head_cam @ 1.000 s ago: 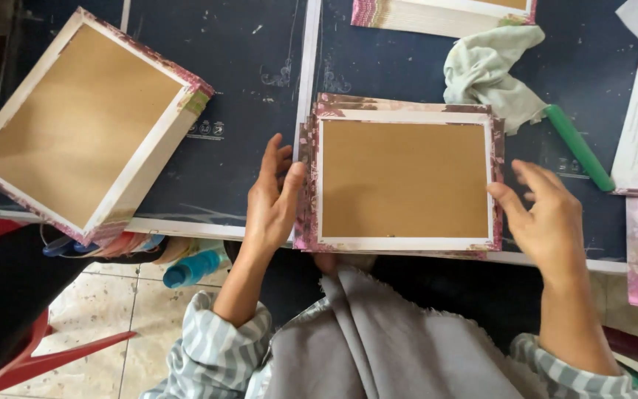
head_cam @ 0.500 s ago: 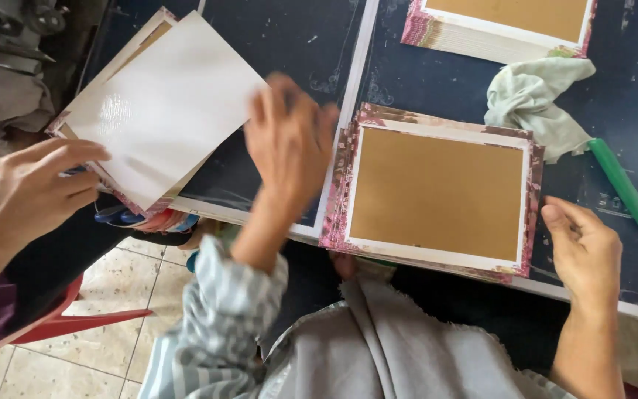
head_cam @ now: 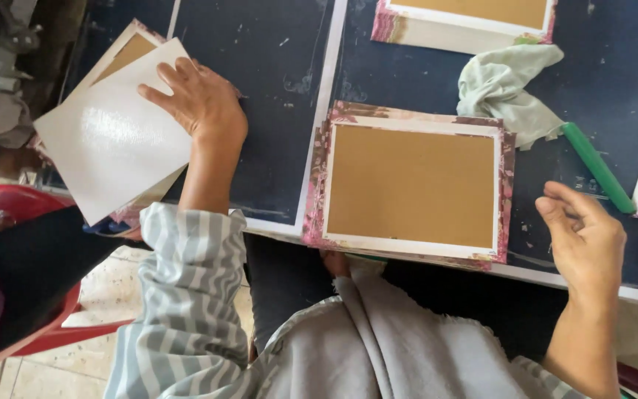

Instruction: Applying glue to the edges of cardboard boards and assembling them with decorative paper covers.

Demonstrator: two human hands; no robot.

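At 1 o'clock I see a pale green cloth (head_cam: 507,92) and green tool (head_cam: 597,167) on the dark surface (head_cam: 275,111). Left hand (head_cam: 197,100), grip spread flat, presses the glossy white sheet (head_cam: 108,151) at 10 o'clock; right hand (head_cam: 585,240), fingers loosely curled, empty, beside the floral-edged brown board (head_cam: 411,185).

Under our left hand (head_cam: 197,100) we see a white sheet (head_cam: 108,148) of glossy paper that catches the light, while the brown board (head_cam: 411,185) in front of us looks like matt card, edged in white paper and a flowered printed paper border (head_cam: 507,185). The pale green rag (head_cam: 507,89) is soft, crumpled cloth, the green handle (head_cam: 598,168) beside it is smooth plastic, and the dark tabletop (head_cam: 275,111) looks matt and scuffed.
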